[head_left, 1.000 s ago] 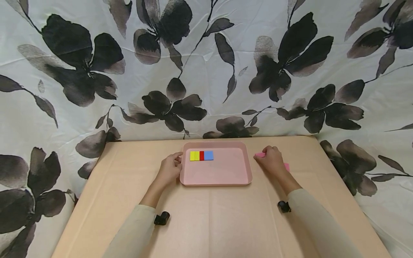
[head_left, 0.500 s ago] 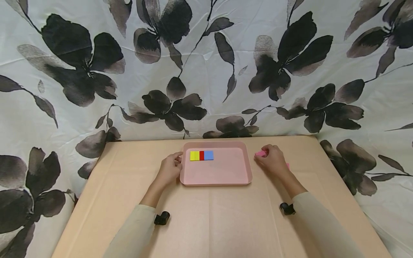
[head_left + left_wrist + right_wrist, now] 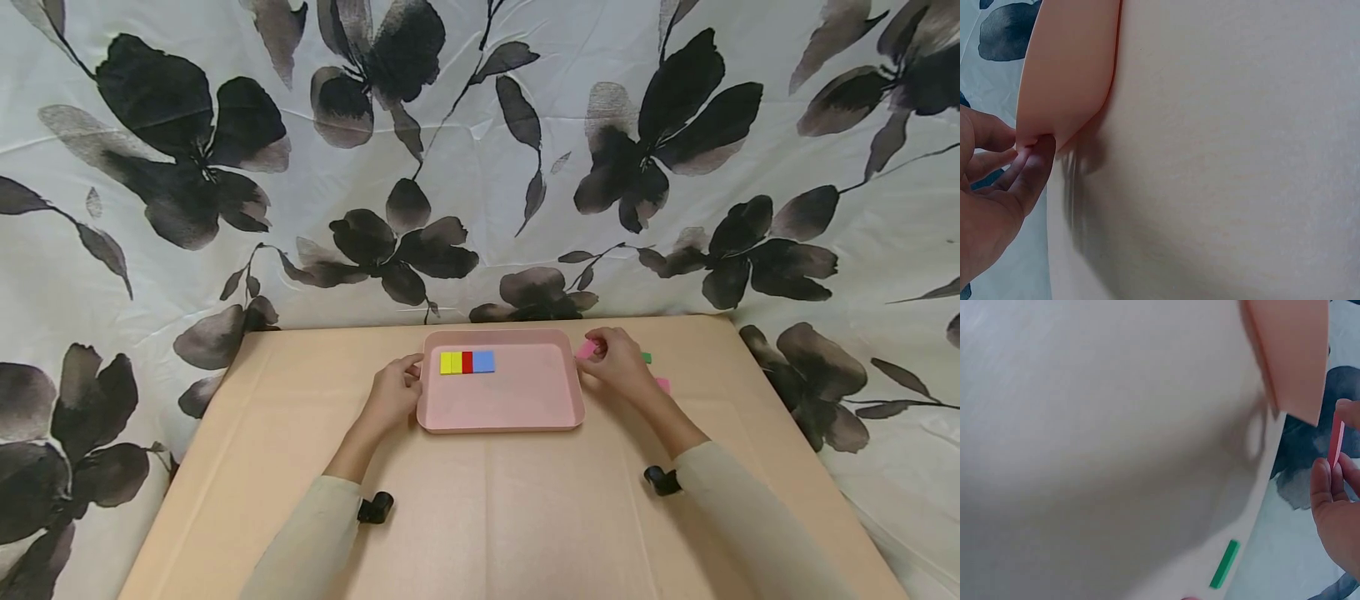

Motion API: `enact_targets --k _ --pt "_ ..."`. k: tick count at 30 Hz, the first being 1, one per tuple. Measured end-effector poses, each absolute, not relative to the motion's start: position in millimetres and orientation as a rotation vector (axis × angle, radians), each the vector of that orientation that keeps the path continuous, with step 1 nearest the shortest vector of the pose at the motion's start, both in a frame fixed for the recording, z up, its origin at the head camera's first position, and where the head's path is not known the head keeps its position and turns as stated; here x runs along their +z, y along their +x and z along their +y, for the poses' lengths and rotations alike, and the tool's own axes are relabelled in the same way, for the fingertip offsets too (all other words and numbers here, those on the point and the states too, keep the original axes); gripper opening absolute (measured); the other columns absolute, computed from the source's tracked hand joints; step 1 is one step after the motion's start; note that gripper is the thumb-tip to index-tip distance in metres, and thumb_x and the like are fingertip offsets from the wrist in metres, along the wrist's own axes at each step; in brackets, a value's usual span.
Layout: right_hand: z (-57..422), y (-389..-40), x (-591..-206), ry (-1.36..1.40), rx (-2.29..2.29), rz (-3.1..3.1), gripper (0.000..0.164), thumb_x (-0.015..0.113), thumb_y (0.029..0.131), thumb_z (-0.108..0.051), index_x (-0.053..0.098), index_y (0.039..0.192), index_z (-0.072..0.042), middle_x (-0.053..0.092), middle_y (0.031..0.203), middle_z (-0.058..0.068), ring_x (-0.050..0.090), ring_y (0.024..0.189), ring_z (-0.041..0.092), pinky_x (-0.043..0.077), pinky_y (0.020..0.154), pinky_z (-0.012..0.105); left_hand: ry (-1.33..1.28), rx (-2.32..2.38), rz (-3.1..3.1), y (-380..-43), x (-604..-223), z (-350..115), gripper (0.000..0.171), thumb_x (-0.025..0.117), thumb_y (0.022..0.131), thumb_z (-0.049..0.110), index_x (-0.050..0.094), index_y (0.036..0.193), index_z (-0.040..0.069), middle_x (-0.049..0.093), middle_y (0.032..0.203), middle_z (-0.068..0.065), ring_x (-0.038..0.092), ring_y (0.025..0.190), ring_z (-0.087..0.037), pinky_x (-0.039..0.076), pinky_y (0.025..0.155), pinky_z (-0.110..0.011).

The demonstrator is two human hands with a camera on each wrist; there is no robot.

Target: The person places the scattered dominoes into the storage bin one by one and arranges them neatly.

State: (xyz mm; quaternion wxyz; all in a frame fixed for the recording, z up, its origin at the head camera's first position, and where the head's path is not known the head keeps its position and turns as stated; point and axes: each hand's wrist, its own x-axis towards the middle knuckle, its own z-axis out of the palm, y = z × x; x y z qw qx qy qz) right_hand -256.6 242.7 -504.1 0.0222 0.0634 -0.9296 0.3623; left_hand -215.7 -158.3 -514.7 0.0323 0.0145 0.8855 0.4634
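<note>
A pink tray point(image 3: 502, 421) lies near the table's far edge. Inside it, at upper left, a row joins two yellow squares point(image 3: 452, 362), a narrow red strip point(image 3: 467, 362) and a blue block point(image 3: 483, 362). My left hand point(image 3: 394, 392) holds the tray's left end; in the left wrist view its thumb and fingers point(image 3: 1036, 169) meet at the tray wall. Just off the tray's right rim, my right hand point(image 3: 618, 367) pinches a thin flat pink piece point(image 3: 1336, 437) between thumb and fingertips, lifted above the table. Part of that piece is hidden by the fingers.
On the table beyond my right hand lies a green bar point(image 3: 1225, 564). Another pink piece point(image 3: 663, 385) shows beside my right forearm, partly covered. A floral cloth point(image 3: 525, 167) hangs behind the table's point(image 3: 487, 508) far edge.
My right hand has moved left toward the tray with the pink piece, which is now tilted up. The green bar has come into sight behind it. The left hand stays put.
</note>
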Motion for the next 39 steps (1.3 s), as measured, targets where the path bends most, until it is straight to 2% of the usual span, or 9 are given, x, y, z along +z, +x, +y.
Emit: enact_targets --k 6,12,19,26,31,39 --pt "226.3 -257.2 -500.5 0.199 1.195 -2.902 0.056 0.084 0.084 -0.017 0.062 0.131 0.004 0.057 0.114 0.018 0.06 0.1 0.029 0.055 0.09 0.041 0.052 1.415 2.738 -216.3 -515.9 -158.6 0.054 0.057 0.09 -0.006 0.056 0.144 -0.002 0.064 0.113 -0.02 0.067 0.096 -0.027 0.056 0.074 -0.028" --pt "209.3 -259.3 -496.2 0.309 1.128 -2.917 0.051 0.085 0.082 -0.018 0.068 0.126 0.002 0.061 0.11 0.016 0.06 0.097 0.027 0.055 0.085 0.038 0.055 1.404 2.746 -215.6 -515.8 -158.7 0.054 0.057 0.089 -0.006 0.056 0.144 -0.002 0.064 0.114 -0.02 0.067 0.097 -0.027 0.056 0.076 -0.03" --pt "188.4 -266.0 -493.8 0.413 1.093 -2.953 0.053 0.083 0.082 -0.015 0.068 0.13 0.003 0.064 0.113 0.017 0.062 0.1 0.028 0.057 0.088 0.041 0.052 1.393 2.75 -215.5 -514.6 -159.1 0.054 0.056 0.089 -0.006 0.056 0.144 -0.002 0.064 0.113 -0.019 0.067 0.097 -0.027 0.056 0.075 -0.029" --pt "169.9 -271.6 -498.8 0.452 1.086 -3.014 0.054 0.084 0.083 -0.015 0.067 0.131 0.002 0.061 0.112 0.015 0.061 0.094 0.023 0.053 0.077 0.029 0.052 1.388 2.754 -214.8 -515.2 -158.6 0.054 0.055 0.089 -0.007 0.056 0.143 -0.004 0.065 0.112 -0.02 0.067 0.095 -0.026 0.055 0.072 -0.027" --pt "157.6 -275.8 -504.2 0.454 1.086 -3.031 0.052 0.084 0.083 -0.015 0.068 0.13 0.0 0.059 0.113 0.014 0.058 0.095 0.023 0.051 0.074 0.027 0.049 1.397 2.748 -214.7 -514.5 -158.2 0.054 0.055 0.089 -0.008 0.056 0.143 -0.004 0.064 0.111 -0.02 0.066 0.093 -0.026 0.054 0.07 -0.026" --pt "138.4 -281.9 -511.7 0.541 0.802 -3.046 0.043 0.085 0.082 -0.024 0.073 0.119 -0.006 0.063 0.093 0.004 0.055 0.09 0.019 0.043 0.084 0.034 0.046 1.39 2.748 -214.5 -513.4 -157.9 0.054 0.056 0.089 -0.007 0.056 0.143 -0.003 0.064 0.112 -0.02 0.066 0.094 -0.026 0.054 0.07 -0.026"
